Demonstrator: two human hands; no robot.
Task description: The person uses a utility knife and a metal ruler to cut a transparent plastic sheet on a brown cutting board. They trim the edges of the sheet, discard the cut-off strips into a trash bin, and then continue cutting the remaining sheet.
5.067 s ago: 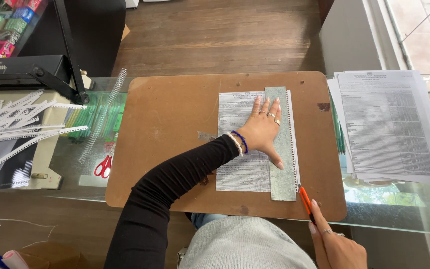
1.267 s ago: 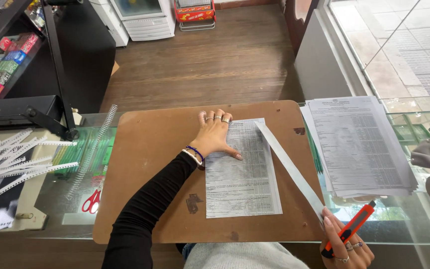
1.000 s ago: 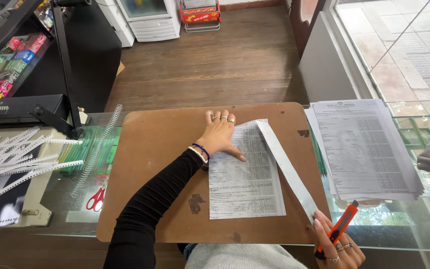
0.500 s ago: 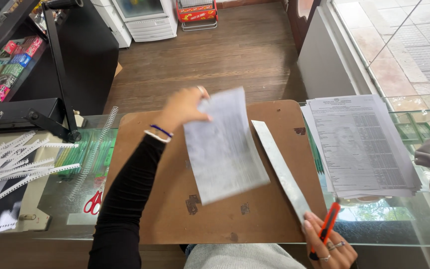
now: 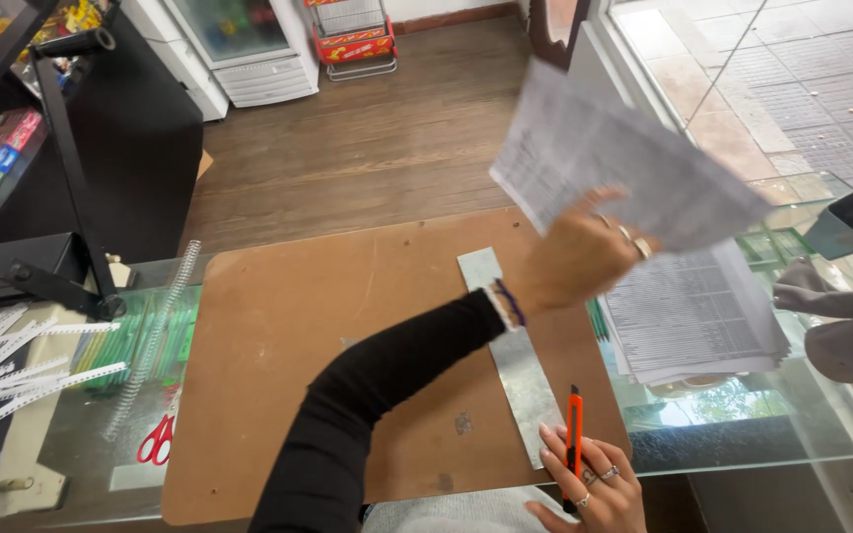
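Left hand (image 5: 580,259) is clenched on a printed sheet (image 5: 624,163) lifted above the paper stack (image 5: 693,321); an orange knife (image 5: 574,444) is gripped by the right hand (image 5: 584,489).

lifted sheet (image 5: 634,168) motion-blurred; right hand (image 5: 584,489) perhaps edge-cropped

floor (image 5: 367,148) – brown wood planks | counter (image 5: 742,434) – glass | daylight right
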